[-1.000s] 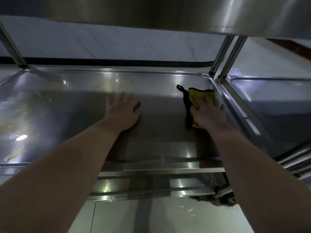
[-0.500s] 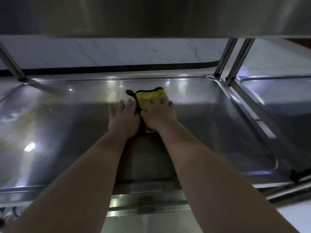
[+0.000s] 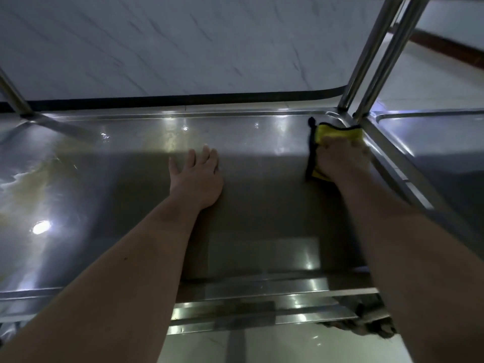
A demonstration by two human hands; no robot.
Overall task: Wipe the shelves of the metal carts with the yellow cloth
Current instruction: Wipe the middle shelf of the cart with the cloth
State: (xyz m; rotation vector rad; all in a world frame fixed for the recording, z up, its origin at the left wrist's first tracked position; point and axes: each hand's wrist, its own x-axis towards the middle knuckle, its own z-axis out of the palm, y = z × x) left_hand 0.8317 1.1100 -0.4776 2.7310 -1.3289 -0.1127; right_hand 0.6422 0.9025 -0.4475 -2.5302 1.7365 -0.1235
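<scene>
Right hand: laid on top of the yellow cloth, pressing it to the shelf. The fingers are motion-blurred, so whether they lie flat or curl into the fabric cannot be told.

Yellow cloth: under and just beyond the right hand's fingers, in the far right corner of the shelf. A black edging strip runs down the thumb side.

Corner posts: two metal uprights, just beyond the cloth, rising out of view.

Second cart shelf: directly to the right of the right hand, past the raised rim.

Left hand: well left of the right hand, palm down on bare steel, fingers straight and slightly spread, holding nothing.

Yellowish smear: far left of the left hand, with a bright light reflection nearer the front edge.

Wall: pale marbled panel beyond both hands, with a black strip along its base.
</scene>
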